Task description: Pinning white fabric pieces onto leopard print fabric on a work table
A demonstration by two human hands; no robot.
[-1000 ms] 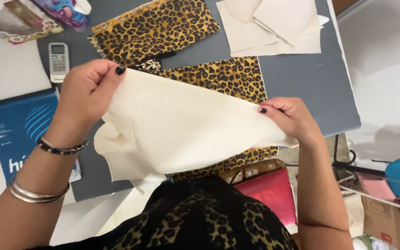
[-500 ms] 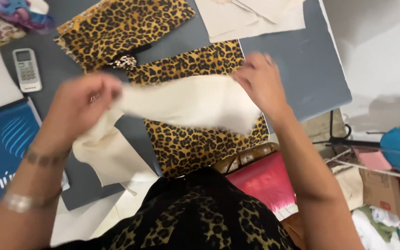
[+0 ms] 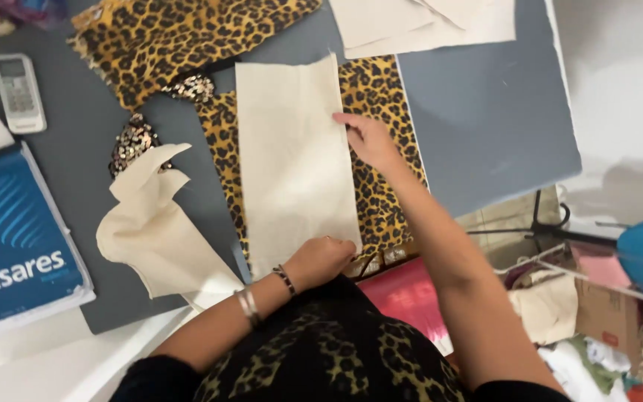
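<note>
Cream cloth panel (image 3: 292, 156) lies flat on leopard-print fabric (image 3: 385, 112), centre of grey desk (image 3: 485, 119). Left hand (image 3: 321, 259) presses its 6 o'clock edge, grip curled. Right hand (image 3: 370, 138) fingertips touch its 3 o'clock edge, grip narrow.

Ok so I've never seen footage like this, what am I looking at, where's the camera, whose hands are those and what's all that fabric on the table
The camera sits on a person's head and looks down, so the two arms are the wearer's own. Both hands press on a cream cloth rectangle spread flat over a leopard-print fabric piece. The left hand holds down its near edge; the right hand touches its right edge. All this lies on a grey mat. A crumpled cream scrap, a white remote control and a blue notepad lie to the left.
</note>
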